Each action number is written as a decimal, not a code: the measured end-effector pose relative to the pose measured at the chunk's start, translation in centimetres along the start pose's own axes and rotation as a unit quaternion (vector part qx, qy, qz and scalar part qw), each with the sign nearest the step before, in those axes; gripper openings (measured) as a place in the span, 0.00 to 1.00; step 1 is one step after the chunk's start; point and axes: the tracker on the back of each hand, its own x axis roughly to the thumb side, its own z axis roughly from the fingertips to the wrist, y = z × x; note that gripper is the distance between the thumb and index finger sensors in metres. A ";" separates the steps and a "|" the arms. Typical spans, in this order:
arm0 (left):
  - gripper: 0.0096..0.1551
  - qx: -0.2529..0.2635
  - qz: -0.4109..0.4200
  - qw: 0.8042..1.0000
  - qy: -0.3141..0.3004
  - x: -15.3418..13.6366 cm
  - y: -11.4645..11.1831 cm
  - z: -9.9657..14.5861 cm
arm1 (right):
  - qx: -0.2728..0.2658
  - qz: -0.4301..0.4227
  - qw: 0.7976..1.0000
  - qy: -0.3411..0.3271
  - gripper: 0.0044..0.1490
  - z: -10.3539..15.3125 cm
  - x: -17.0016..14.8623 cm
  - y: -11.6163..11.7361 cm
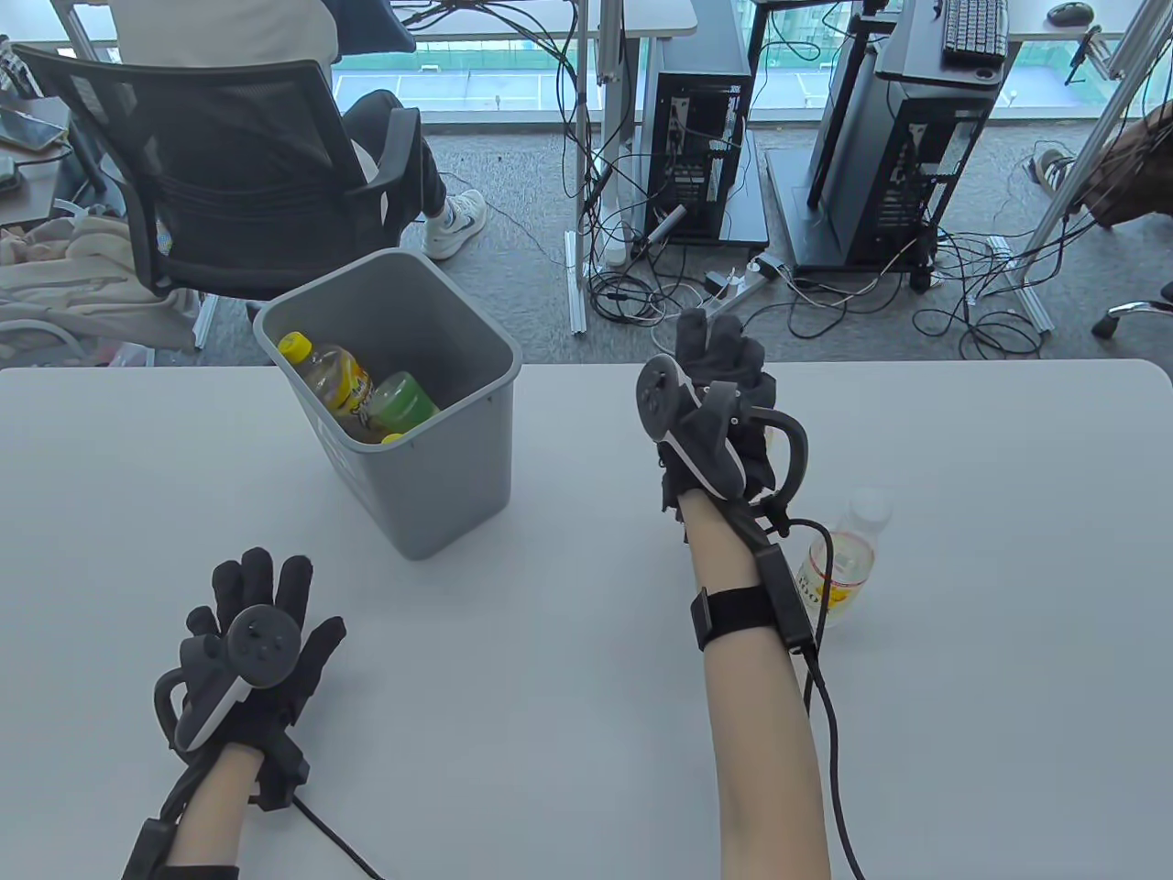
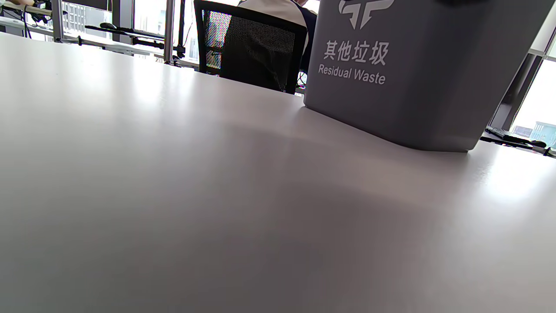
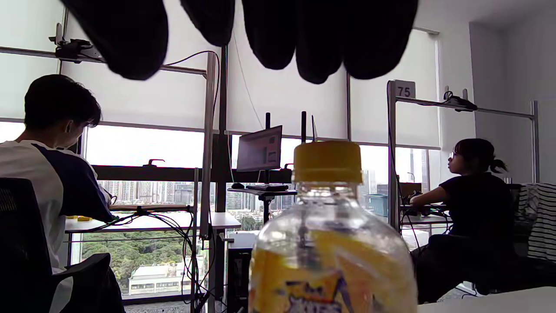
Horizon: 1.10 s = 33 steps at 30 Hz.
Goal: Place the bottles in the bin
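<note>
A grey bin (image 1: 458, 477) stands on the white table, labelled "Residual Waste" in the left wrist view (image 2: 412, 87). In it lie a yellow-capped bottle (image 1: 330, 371), a green bottle (image 1: 403, 399) and a third of which only the yellow cap shows. My left hand (image 1: 266, 587) rests flat on the table in front of the bin, fingers spread, empty. My right hand (image 1: 715, 353) hovers near the table's far edge, fingers extended. In the right wrist view a clear yellow-capped bottle (image 3: 330, 243) stands just below the fingers (image 3: 321, 39), not gripped. A white-capped bottle (image 1: 838, 568) stands right of my forearm.
The table's far edge (image 1: 916, 364) runs just beyond my right hand. Behind it are an office chair (image 1: 211, 165) with a seated person, computer towers and floor cables.
</note>
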 end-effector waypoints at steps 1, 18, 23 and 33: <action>0.49 -0.001 0.000 1.000 0.000 0.0 0.0 0.0 | 0.006 0.008 1.000 0.004 0.46 0.0 -0.4 0.4; 0.49 -0.003 -0.006 1.000 0.004 0.1 -0.1 0.0 | 0.109 0.053 0.992 0.040 0.35 -0.2 -2.2 3.5; 0.48 -0.005 -0.002 1.000 0.008 0.0 0.0 -0.1 | 0.073 0.045 0.996 0.003 0.34 0.7 -2.5 2.5; 0.48 -0.003 -0.005 1.000 0.006 0.0 -0.1 -0.1 | -0.038 -0.102 0.993 -0.052 0.34 2.4 -0.1 -4.2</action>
